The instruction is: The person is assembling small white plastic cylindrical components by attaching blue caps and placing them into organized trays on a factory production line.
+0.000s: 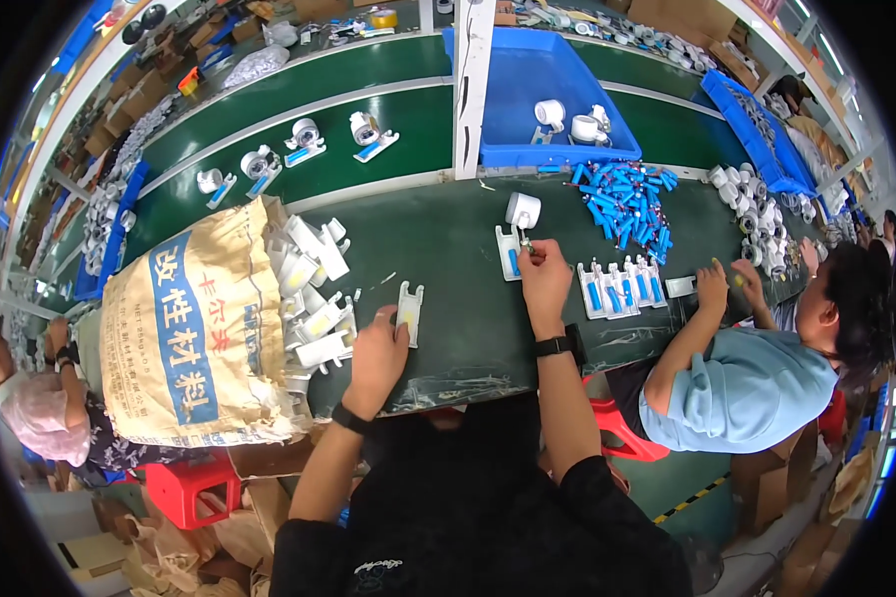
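Note:
My left hand (378, 350) is closed with its thumb against the edge of a white plastic casing (408, 310), which stands at the table's front half. Further right, my right hand (546, 284) pinches something small at its fingertips, too small to make out. Those fingertips are at the right edge of another white casing (504, 261) with a blue cylindrical battery (514, 261) in it. A round white lamp head (524, 209) lies just beyond that casing, close to my right fingers.
A torn sack (184, 328) spills white casings (314, 249) on the left. Loose blue batteries (622, 204) lie piled before a blue tray (558, 149). Several battery-filled casings (619, 289) line up at right, beside a co-worker (737, 368). A white post (471, 90) rises beyond the table.

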Tool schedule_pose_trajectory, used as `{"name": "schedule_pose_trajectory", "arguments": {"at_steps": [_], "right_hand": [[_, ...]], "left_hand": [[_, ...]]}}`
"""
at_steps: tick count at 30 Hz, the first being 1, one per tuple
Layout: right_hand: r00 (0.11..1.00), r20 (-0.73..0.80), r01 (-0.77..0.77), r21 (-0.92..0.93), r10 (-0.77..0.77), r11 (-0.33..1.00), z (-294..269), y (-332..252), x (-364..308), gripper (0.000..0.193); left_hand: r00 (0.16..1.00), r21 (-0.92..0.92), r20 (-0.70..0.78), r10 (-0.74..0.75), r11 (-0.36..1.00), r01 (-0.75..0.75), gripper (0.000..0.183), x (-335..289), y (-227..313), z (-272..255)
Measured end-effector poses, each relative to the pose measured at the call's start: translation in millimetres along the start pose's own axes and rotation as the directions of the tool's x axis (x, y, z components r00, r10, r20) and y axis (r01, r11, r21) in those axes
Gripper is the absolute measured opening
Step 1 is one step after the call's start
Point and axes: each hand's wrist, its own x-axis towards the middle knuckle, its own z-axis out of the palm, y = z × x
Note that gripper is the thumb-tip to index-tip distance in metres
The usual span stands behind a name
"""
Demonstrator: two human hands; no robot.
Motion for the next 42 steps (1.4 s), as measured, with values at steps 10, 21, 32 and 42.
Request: {"name": "schedule_pose_trajectory", "arguments": {"at_steps": [10,21,32,42], "right_hand": [[0.967,0.223,0.072,0.234,-0.126,0.970,49.6,-56.6,-12.6,0.017],[0.900,0.429,-0.086,0.356,-0.081,0.930,82.1,-55.2,19.6,0.011],[0.849,0.526,-0.278,0.360,0.052,0.891,47.9,-15.4,22.1,0.009],[0.864,0.502,-0.159,0.347,-0.039,0.924,47.9,-21.7,16.2,0.009]], "left_hand": [[0.951,0.005,-0.225,0.211,0.976,-0.216,0.050,-42.4,8.4,-12.9],[0.915,0.101,-0.283,0.288,0.958,-0.270,0.040,-59.0,-13.9,10.9],[0.914,0.126,-0.264,0.309,0.950,-0.285,0.039,-59.1,-22.5,8.5],[0.915,0.150,-0.257,0.312,0.948,-0.281,0.038,-58.7,-22.3,9.6]]}}
